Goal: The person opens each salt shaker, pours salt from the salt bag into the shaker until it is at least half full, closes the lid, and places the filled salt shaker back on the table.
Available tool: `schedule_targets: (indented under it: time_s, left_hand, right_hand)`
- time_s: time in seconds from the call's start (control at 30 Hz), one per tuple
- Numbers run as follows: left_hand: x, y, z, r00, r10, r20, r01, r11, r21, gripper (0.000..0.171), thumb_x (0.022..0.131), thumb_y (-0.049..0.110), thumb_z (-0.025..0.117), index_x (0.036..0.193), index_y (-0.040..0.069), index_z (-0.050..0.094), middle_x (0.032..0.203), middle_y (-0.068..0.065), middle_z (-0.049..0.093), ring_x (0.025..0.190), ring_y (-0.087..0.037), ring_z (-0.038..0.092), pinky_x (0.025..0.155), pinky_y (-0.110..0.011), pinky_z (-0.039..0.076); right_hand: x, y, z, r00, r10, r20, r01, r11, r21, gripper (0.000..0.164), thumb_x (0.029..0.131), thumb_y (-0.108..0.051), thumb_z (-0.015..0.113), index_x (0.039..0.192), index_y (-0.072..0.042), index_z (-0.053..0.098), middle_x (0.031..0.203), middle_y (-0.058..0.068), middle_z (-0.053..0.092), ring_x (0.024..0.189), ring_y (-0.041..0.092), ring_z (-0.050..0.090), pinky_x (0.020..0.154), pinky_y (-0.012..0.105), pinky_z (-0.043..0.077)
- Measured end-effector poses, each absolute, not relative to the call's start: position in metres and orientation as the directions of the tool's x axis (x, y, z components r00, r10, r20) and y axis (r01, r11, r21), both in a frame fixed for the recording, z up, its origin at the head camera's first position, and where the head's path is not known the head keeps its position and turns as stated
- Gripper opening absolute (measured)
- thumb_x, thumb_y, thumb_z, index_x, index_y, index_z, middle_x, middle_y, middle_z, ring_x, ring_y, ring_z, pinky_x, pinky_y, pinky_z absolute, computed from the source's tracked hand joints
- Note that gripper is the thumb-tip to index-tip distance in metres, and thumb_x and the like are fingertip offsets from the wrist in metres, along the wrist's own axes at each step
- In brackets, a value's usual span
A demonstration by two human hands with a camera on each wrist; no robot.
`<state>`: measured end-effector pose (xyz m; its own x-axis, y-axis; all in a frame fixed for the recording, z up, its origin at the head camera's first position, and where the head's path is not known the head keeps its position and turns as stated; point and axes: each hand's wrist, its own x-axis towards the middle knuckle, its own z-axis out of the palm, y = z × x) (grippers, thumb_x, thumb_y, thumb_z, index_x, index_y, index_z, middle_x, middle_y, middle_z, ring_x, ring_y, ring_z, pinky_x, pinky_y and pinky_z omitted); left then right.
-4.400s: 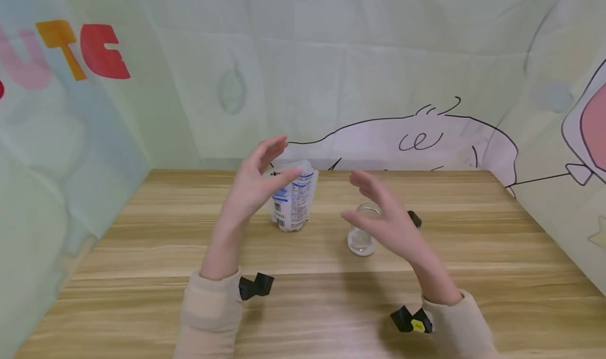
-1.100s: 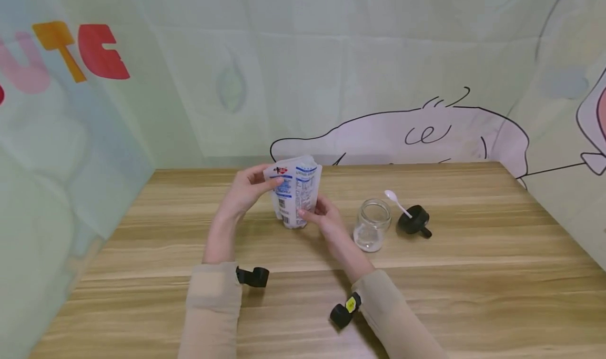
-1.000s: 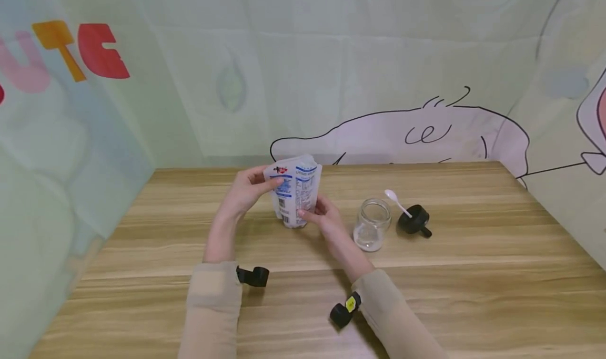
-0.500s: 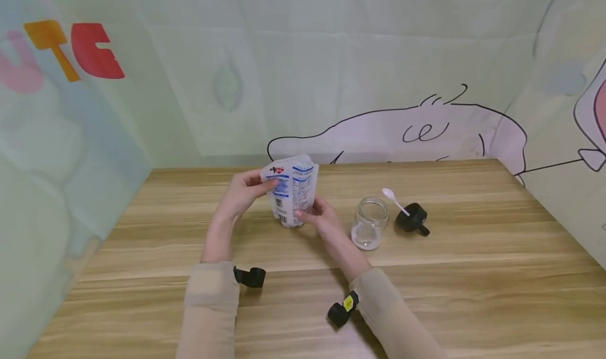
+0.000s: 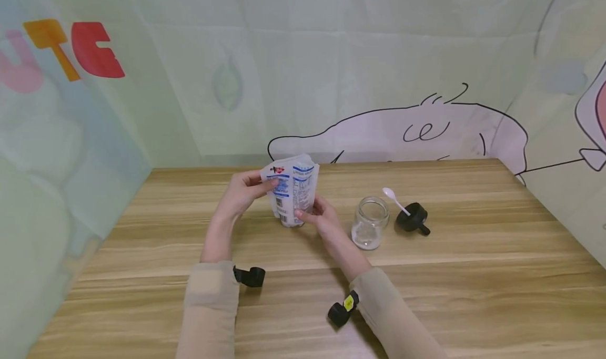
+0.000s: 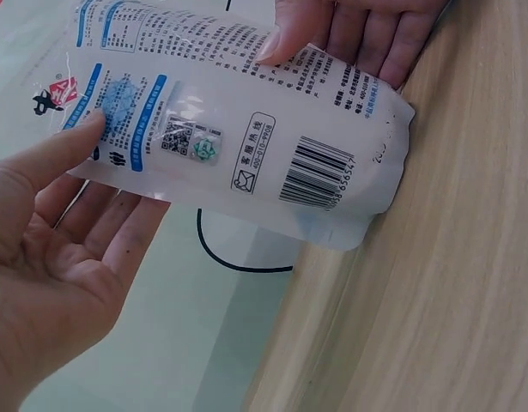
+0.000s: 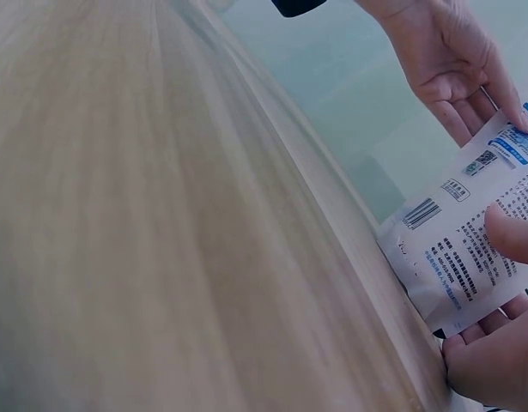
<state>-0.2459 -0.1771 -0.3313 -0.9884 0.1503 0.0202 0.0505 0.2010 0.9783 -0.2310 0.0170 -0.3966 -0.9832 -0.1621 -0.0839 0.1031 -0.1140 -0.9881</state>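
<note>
A white plastic pouch (image 5: 293,193) with blue print and a barcode stands upright at the back middle of the table. My left hand (image 5: 238,195) holds its upper left edge, thumb on the printed side and fingers behind, as the left wrist view shows too. Low on the opposite side, my right hand (image 5: 329,227) grips the pouch between thumb and fingers. In the right wrist view the bottom of the pouch (image 7: 435,283) is right at the tabletop. To the right of my right hand is a lidless glass jar (image 5: 370,227).
Beyond the jar lies a black lid-like piece (image 5: 413,218) with a short handle, and a white spoon (image 5: 395,200) leans on it. The wooden table (image 5: 473,275) ends at a printed cloth backdrop (image 5: 303,75) behind and at the sides.
Over four seconds ago both hands were raised and apart from the pouch, the right one in front of the jar. Both now hold the pouch; in the last second the grip looks the same.
</note>
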Motion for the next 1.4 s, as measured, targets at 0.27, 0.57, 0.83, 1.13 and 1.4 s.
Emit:
schedule_targets:
  time_s: [0.27,0.57,0.83,1.13,1.4]
  left_hand:
    - [-0.2472,-0.1783,-0.3327,-0.989,0.145,0.017,0.046,0.2,0.979,0.042,0.09,0.02,0.068,0.121,-0.007,0.061,0.084,0.018,0.07,0.09,-0.002,0.064,0.1,-0.038,0.048]
    - [-0.2472,-0.1765,-0.333,-0.994,0.11,0.017,0.039,0.197,0.98,0.042,0.089,0.021,0.069,0.12,-0.007,0.062,0.085,0.017,0.071,0.089,-0.001,0.064,0.098,-0.036,0.05]
    - [-0.246,-0.1752,-0.3347,-0.996,0.082,0.047,0.061,0.168,0.984,0.04,0.089,0.017,0.069,0.118,-0.009,0.063,0.083,0.018,0.07,0.088,-0.001,0.065,0.09,-0.028,0.054]
    - [-0.2429,-0.1728,-0.3309,-0.996,0.048,0.075,0.081,0.14,0.987,0.037,0.088,0.016,0.069,0.115,-0.009,0.063,0.077,0.021,0.07,0.083,-0.001,0.065,0.08,-0.02,0.053]
    - [-0.2424,-0.1695,-0.328,-0.995,0.02,0.095,0.097,0.18,0.979,0.036,0.088,0.017,0.07,0.115,-0.006,0.066,0.077,0.022,0.069,0.084,-0.001,0.065,0.083,-0.023,0.05]
  right_hand:
    - [-0.2284,0.0185,-0.392,-0.981,-0.171,-0.095,0.116,-0.118,-0.986,0.061,0.083,-0.002,0.067,0.14,-0.006,0.045,0.141,0.017,0.051,0.131,0.032,0.047,0.115,0.047,0.029]
    - [-0.2289,0.0178,-0.3943,-0.981,-0.158,-0.11,0.128,-0.105,-0.986,0.06,0.084,-0.005,0.068,0.14,-0.008,0.046,0.142,0.014,0.051,0.133,0.03,0.046,0.116,0.047,0.027]
    - [-0.2279,0.0162,-0.393,-0.982,-0.145,-0.123,0.139,-0.102,-0.985,0.059,0.084,-0.006,0.068,0.139,-0.009,0.047,0.141,0.014,0.052,0.132,0.03,0.046,0.117,0.05,0.025]
    - [-0.2251,0.0134,-0.3916,-0.977,-0.154,-0.146,0.161,-0.09,-0.983,0.058,0.084,-0.008,0.069,0.138,-0.007,0.048,0.141,0.014,0.052,0.133,0.031,0.045,0.117,0.054,0.02]
    - [-0.2248,0.0107,-0.3936,-0.975,-0.178,-0.134,0.153,-0.102,-0.983,0.058,0.085,-0.009,0.068,0.139,-0.008,0.048,0.142,0.013,0.051,0.134,0.031,0.044,0.118,0.055,0.016]
